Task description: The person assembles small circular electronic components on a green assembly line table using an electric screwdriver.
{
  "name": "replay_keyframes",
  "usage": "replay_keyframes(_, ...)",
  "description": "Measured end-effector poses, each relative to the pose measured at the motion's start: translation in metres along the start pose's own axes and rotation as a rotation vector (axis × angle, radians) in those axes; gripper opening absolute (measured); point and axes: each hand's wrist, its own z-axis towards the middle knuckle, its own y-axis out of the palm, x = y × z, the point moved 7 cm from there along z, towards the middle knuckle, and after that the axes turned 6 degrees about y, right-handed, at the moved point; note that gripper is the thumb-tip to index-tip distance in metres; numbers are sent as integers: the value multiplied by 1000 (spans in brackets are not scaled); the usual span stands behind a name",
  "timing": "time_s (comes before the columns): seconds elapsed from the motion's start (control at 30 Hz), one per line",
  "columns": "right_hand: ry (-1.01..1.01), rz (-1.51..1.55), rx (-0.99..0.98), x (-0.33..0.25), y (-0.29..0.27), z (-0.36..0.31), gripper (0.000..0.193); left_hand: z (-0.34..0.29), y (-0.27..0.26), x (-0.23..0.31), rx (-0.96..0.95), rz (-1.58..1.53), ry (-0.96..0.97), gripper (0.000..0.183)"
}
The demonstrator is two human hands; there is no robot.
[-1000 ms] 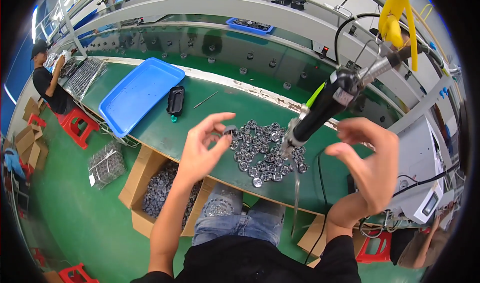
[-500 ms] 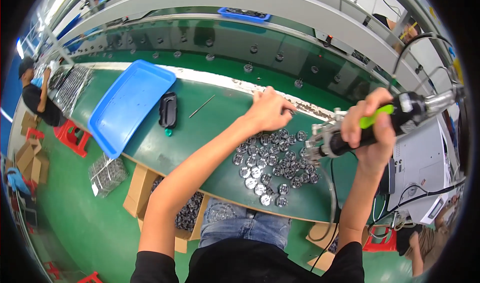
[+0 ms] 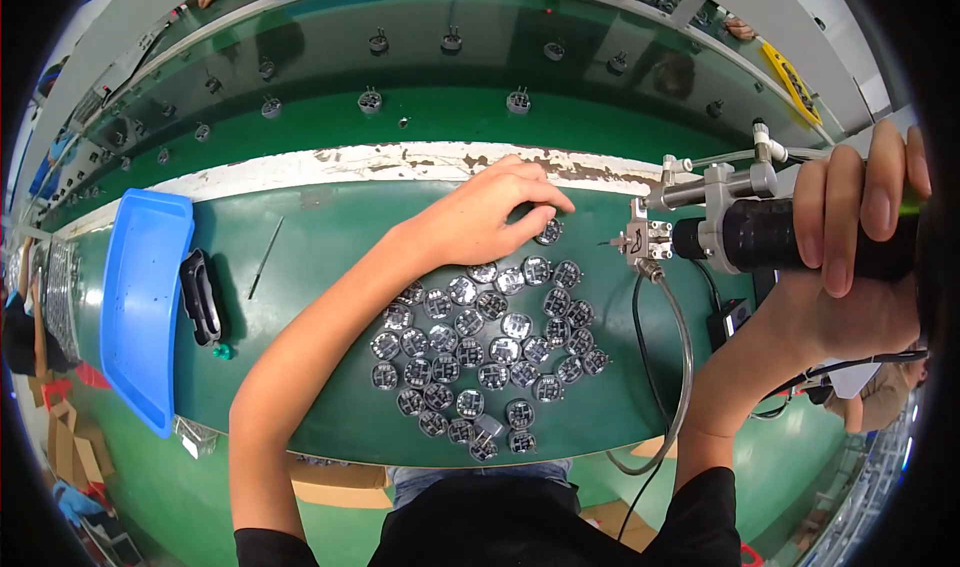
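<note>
My left hand point(image 3: 500, 212) is curled near the far edge of the green bench, thumb and fingertips closed at a small round part point(image 3: 547, 231) showing electronic components on its face. The thumb partly covers that part. In my right hand point(image 3: 850, 222), fingers wrapped round it, is a black power screwdriver point(image 3: 755, 237) lying roughly level. Its metal nozzle point(image 3: 645, 242) points left, towards the left hand and a little apart from it. A clear hose hangs from the nozzle. Nearer me lie several more round parts point(image 3: 493, 305), loosely grouped face up.
A blue tray point(image 3: 147, 312) stands on the left, beside a black open case point(image 3: 201, 297) and a thin metal rod point(image 3: 265, 257). Past the pale worn ledge point(image 3: 390, 159), a green conveyor point(image 3: 320, 132) carries spaced round parts. Other people's hands show at the far side.
The view has turned and come closer to the bench. The screwdriver has gone from angled over the round parts to level, its nozzle now right of the group. My left hand stays by the ledge.
</note>
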Motion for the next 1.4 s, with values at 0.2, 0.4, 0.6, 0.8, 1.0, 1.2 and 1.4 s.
replay_keyframes(0.2, 29, -9, 9, 6, -14, -9, 36, -5, -4, 3, -49, 41, 150, 33)
replay_keyframes(0.4, 75, -34, 20, 34, 3, -8, 36, -5, 1, 1, -27, 1, 131, 36)
replay_keyframes(0.6, 125, -41, 12, 51, 4, -9, 36, -5, 3, 3, -28, 21, 131, 34)
replay_keyframes(0.8, 147, -60, -2, 53, 4, -6, 36, -8, 2, 1, 3, 39, 142, 29)
replay_keyframes(1.0, 154, -58, -7, 60, 8, -5, 37, -7, 4, 1, 7, 33, 155, 28)
replay_keyframes(1.2, 152, -50, -15, 66, 18, -3, 37, -8, 4, 0, -3, 37, 157, 30)
replay_keyframes(1.4, 144, -46, -23, 62, 16, -1, 37, -7, 4, 1, -6, 53, 160, 32)
